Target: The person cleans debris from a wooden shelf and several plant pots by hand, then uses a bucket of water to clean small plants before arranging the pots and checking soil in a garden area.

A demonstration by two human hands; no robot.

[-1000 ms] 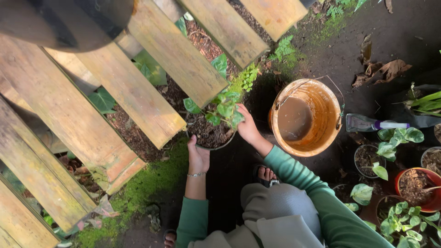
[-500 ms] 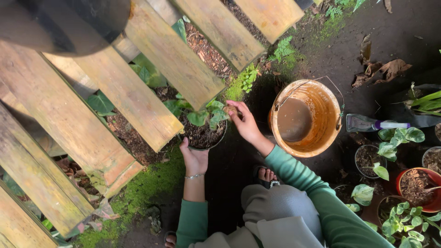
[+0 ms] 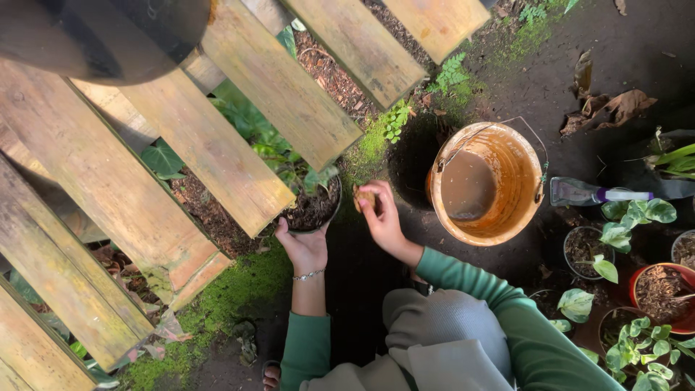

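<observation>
- A plant pot [image 3: 313, 210], partly tucked under a wooden plank [image 3: 239, 156], is held at its rim by the left hand [image 3: 304, 247].
- A small brown lump [image 3: 364, 198] is pinched in the right hand [image 3: 382, 217], beside an orange bucket [image 3: 523, 181].

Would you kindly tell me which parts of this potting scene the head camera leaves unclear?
- Small pot, head view: the plank covers its far rim and most of the plant.
- Left hand: its fingers curl under the pot's edge, so the grip is hidden.
- Small brown object in the right hand: too small to identify.
- Orange bucket: murky water hides the bottom.
</observation>
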